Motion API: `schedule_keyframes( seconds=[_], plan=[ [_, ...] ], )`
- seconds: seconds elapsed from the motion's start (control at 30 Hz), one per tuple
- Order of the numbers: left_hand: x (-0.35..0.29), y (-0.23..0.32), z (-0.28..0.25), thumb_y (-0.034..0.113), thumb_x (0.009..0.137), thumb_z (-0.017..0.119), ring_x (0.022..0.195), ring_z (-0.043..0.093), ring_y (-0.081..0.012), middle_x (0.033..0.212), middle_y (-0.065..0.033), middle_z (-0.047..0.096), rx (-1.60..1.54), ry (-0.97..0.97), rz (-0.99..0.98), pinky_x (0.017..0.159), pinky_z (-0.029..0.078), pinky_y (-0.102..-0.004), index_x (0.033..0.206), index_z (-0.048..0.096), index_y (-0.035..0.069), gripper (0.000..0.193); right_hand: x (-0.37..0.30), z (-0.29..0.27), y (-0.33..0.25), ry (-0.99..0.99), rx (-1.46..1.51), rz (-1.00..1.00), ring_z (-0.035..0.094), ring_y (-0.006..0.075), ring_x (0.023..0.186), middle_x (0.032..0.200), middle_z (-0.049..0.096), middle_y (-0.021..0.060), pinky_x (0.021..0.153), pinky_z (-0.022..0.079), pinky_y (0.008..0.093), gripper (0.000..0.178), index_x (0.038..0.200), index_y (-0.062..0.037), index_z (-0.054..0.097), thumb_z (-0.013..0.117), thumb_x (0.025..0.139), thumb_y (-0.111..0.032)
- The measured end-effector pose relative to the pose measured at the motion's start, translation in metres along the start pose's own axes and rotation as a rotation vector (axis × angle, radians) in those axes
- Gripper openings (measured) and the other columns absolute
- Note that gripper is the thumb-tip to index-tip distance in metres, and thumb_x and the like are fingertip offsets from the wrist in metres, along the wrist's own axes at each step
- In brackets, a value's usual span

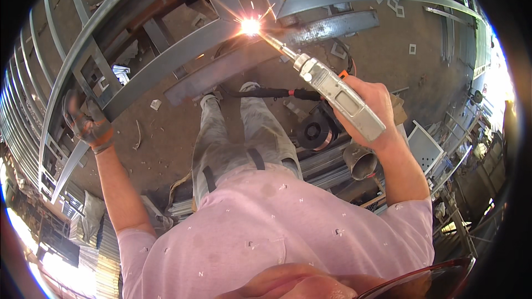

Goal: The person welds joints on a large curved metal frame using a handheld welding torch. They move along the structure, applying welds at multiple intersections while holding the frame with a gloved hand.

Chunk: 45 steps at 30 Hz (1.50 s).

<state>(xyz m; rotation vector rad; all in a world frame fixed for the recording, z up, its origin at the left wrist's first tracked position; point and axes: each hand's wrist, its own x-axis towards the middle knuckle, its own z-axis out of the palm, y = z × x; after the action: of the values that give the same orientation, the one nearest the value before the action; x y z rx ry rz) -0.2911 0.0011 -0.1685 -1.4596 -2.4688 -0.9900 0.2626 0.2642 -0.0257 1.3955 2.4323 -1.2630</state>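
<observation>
A workshop floor [166, 139], brown and littered with scraps, spreads under everything, with bright daylight at the left and right edges. The largest thing on it is a frame [166, 61] of curved grey metal bars, which runs across the upper part of the view and down the left side. The person stands before it in a pink shirt [244, 216] and grey trousers [221, 144]. A rust-marked beam [332, 29] lies slantwise between the frame and the person's feet. To the right leans a perforated panel [425, 147]. The torch [343, 99], a grey handheld tool, slopes up and leftward; its tip meets a glow [250, 26] at the joint where the frame's bars come together, and sparks rise above it. The bare right hand [382, 99] is closed around the torch's body. The gloved left hand [87, 123] is at the frame's left part, fingers partly bent; whether it grips a bar, I cannot tell. Near the trousers' right side are a black spool [318, 130] and a metal can [360, 161]. A small square plate [412, 49] lies farther off.
</observation>
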Motion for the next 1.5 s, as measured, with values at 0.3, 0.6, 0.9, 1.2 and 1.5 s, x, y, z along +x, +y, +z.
schedule_keyframes(
  seconds=[0.3,0.6,0.9,1.2,1.5],
  plan=[
    [-0.002,-0.002,0.0,0.015,0.102,0.072,0.128,0.067,-0.0376,0.138,-0.0195,0.071,0.044,0.007,0.004,0.112,0.053,-0.0486,0.134,0.069,0.0,0.035,-0.004,-0.005,-0.002,-0.065,-0.009,0.024,0.075,0.0367,0.076,0.084,0.076,0.0147,0.072,0.058,0.0365,0.018,0.109,-0.0058,0.079,0.079,0.091,-0.008],
    [0.006,0.014,0.0,0.014,0.101,0.072,0.129,0.067,-0.0388,0.138,-0.0208,0.071,0.096,0.031,0.117,0.113,0.052,-0.0485,0.132,0.069,0.0,0.034,-0.005,-0.004,-0.011,0.001,0.014,-0.021,0.078,0.0337,0.078,0.087,0.078,0.0154,0.072,0.059,0.0361,0.021,0.112,-0.0033,0.078,0.08,0.091,-0.007],
    [0.002,0.001,-0.001,0.013,0.102,0.071,0.13,0.067,-0.0338,0.14,-0.0188,0.068,0.005,-0.007,0.063,0.114,0.052,-0.0477,0.135,0.067,-0.002,0.036,0.004,-0.005,-0.014,-0.065,-0.006,0.001,0.077,0.0355,0.076,0.085,0.077,0.0146,0.071,0.059,0.0361,0.018,0.107,-0.0032,0.076,0.08,0.091,-0.009],
    [0.005,0.019,0.001,0.013,0.103,0.071,0.124,0.071,-0.0315,0.139,-0.0182,0.067,-0.043,-0.005,0.065,0.111,0.054,-0.0455,0.138,0.065,-0.002,0.039,0.002,-0.005,-0.011,-0.046,-0.038,-0.017,0.077,0.0375,0.078,0.085,0.077,0.0154,0.072,0.059,0.0369,0.017,0.105,-0.0046,0.077,0.08,0.089,-0.008],
    [0.007,0.016,0.0,0.013,0.099,0.07,0.126,0.068,-0.0346,0.137,-0.0185,0.07,-0.021,-0.001,0.046,0.113,0.051,-0.0489,0.134,0.068,0.001,0.037,0.001,-0.005,-0.008,-0.055,-0.034,0.007,0.076,0.039,0.079,0.085,0.076,0.0151,0.072,0.059,0.0378,0.016,0.106,-0.0063,0.078,0.079,0.089,-0.008]
  ],
)
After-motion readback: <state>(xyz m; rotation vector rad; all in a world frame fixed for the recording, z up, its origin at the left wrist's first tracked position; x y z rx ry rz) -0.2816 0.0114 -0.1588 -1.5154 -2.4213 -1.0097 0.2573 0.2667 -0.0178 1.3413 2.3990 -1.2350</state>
